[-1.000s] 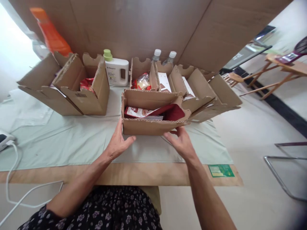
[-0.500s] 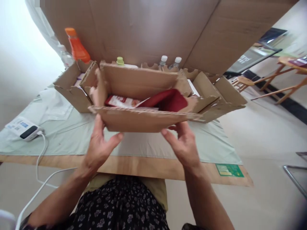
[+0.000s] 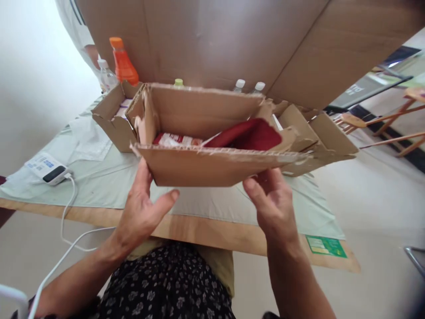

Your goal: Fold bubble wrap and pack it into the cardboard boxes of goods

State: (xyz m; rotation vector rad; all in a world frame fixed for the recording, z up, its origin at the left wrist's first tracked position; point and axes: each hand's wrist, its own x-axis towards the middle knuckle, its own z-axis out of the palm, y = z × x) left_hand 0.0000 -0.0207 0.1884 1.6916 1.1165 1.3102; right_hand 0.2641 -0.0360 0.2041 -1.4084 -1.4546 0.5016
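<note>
Cardboard box (image 3: 195, 169) seemingly in both hands (image 3: 141, 208)

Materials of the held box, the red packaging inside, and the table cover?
Box: corrugated cardboard, matte brown; fluted cut edge. Red packaging: perhaps plastic film or coated paper, smooth; bends in a curve. Table cover: likely fabric, dull pale green; soft wrinkles.

Room above front cloth (image 3: 212, 202) (carton (image 3: 192, 166) beyond)

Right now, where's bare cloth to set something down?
Cloth shows bare between white cable and left hand; a smaller patch lies between right hand and green label. Crowded: beyond the held box, with boxes either side and bottles behind.
</note>
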